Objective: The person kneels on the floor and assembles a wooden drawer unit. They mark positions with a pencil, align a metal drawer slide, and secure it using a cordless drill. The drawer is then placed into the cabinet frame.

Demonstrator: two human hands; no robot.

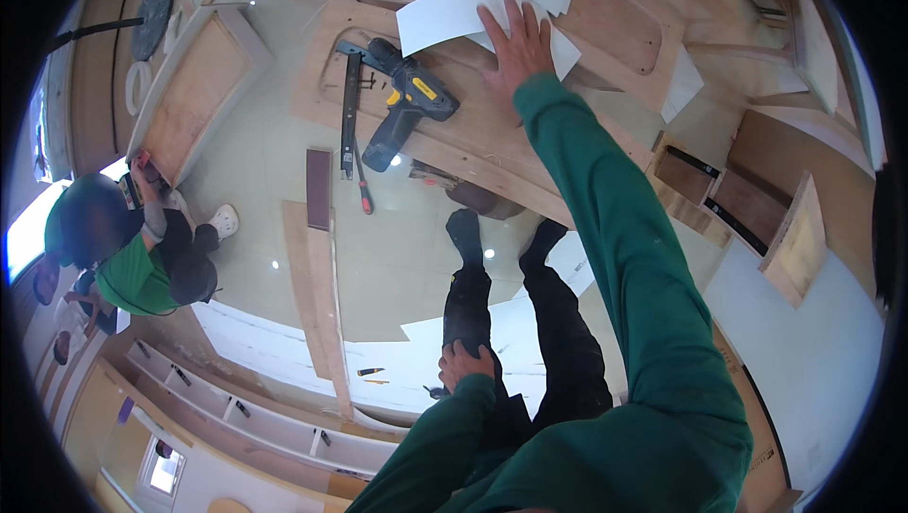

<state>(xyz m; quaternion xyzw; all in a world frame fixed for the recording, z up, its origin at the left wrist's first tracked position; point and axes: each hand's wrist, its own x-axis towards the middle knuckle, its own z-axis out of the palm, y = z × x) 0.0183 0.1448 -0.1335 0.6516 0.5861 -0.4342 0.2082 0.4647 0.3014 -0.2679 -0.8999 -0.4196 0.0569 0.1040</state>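
My right hand (522, 48) reaches forward and lies with spread fingers on curved white sheets (440, 21), which rest on a wooden panel (605, 31). My left hand (463, 365) rests on my left leg and holds nothing that I can see. Left of my right hand, a black and yellow cordless drill (407, 97) lies on its side on the panel. Beside it are a black metal drawer slide (349, 116) and a few dark screws (371, 83). A red-handled screwdriver (365, 196) lies near the slide's lower end.
On the left, another person in a green shirt (142, 277) crouches by a framed wooden panel (194, 102). An open wooden drawer box (747, 201) with black slides stands at right. Long boards (317, 314) and a yellow-handled cutter (370, 372) lie on the left side of my legs.
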